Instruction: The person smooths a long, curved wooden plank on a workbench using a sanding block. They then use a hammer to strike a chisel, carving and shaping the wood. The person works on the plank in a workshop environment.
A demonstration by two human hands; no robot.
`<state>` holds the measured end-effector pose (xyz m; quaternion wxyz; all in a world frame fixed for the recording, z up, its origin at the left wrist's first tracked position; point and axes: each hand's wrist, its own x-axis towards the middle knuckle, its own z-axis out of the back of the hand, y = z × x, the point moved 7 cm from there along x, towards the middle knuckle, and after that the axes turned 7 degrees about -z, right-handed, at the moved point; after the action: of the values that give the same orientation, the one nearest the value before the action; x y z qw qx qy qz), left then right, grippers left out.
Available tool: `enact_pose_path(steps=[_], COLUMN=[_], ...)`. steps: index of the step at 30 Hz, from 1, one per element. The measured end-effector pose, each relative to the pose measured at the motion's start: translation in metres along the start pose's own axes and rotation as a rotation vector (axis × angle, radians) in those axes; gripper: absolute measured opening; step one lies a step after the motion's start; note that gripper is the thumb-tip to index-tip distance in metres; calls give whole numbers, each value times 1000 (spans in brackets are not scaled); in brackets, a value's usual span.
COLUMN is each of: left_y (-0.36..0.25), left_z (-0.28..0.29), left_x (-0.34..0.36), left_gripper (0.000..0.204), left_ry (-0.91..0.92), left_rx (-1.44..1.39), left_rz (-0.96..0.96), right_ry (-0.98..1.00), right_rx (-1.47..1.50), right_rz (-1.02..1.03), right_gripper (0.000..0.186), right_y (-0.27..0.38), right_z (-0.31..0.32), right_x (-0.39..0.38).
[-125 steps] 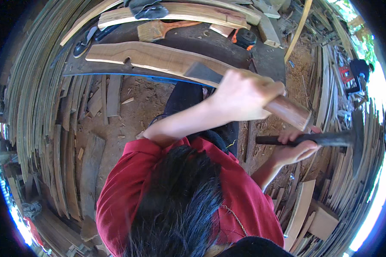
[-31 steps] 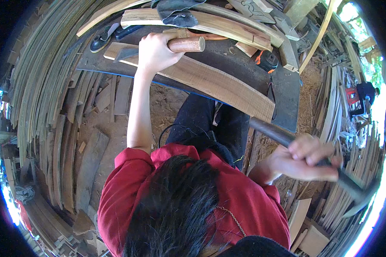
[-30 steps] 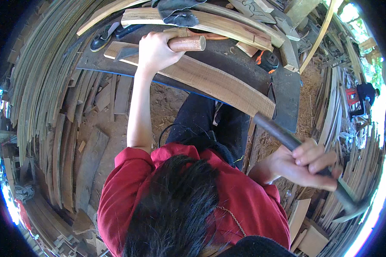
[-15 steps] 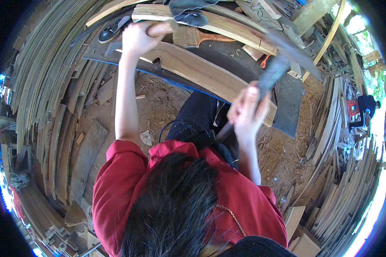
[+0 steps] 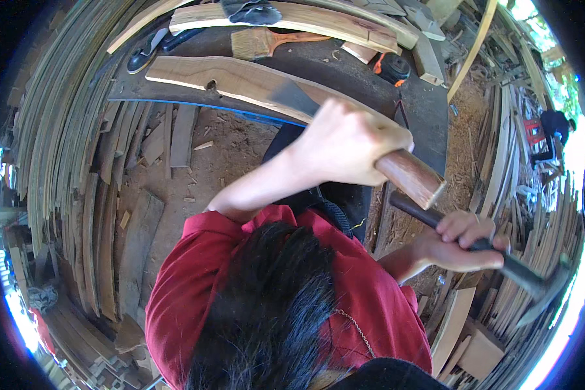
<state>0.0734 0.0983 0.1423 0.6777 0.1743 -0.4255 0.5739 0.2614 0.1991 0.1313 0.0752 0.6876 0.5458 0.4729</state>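
Observation:
My left hand (image 5: 354, 140) is closed around the thick wooden handle (image 5: 415, 177) of a wide-bladed chisel. Its grey blade (image 5: 294, 97), slightly blurred, sticks out to the left over a long curved plank (image 5: 182, 70) with a dark knot hole; whether it touches the wood I cannot tell. Low on the right, my right hand (image 5: 465, 242) grips a hammer by its dark shaft (image 5: 520, 273). The hammer's long, narrow curved head (image 5: 547, 292) points away from me to the right, and its butt end lies close below the chisel handle.
On the dark bench (image 5: 429, 127) lie a wide paintbrush (image 5: 257, 43), an orange-and-black tape measure (image 5: 391, 69), a black-handled tool (image 5: 146, 52), a dark cloth (image 5: 250, 10) and another curved plank (image 5: 299, 19). Stacked boards (image 5: 65, 117) line the left side, more the right. Someone sits far right.
My left hand has brought the chisel from the plank's left end rightward and nearer me. My right hand has swung the hammer from over the bench down to the right.

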Motion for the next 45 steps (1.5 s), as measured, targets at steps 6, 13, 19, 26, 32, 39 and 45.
enact_pose_path(steps=[6, 13, 19, 26, 32, 39, 45], left_y=[17, 35, 50, 59, 76, 74, 97], left_z=[-24, -10, 7, 16, 19, 27, 37], left_x=[3, 6, 4, 5, -3, -4, -12], left_gripper=[17, 16, 16, 17, 17, 17, 17], left_ry=[2, 3, -30, -47, -57, -59, -64], left_rx=[17, 27, 43, 43, 169, 99, 213], left_rz=[148, 223, 272, 313, 314, 305, 351], right_ry=[67, 91, 283, 152, 404, 184, 579], right_rx=[207, -10, -140, 189, -353, 6, -405], right_rz=[280, -125, -420, -75, -443, -243, -534], right_gripper=[48, 41, 42, 36, 29, 44, 29], right_y=[46, -32, -72, -33, -87, -63, -106], right_z=[18, -1, -2, -36, -22, -48, -40], right_x=[-6, -59, -78, -59, -90, -66, -87])
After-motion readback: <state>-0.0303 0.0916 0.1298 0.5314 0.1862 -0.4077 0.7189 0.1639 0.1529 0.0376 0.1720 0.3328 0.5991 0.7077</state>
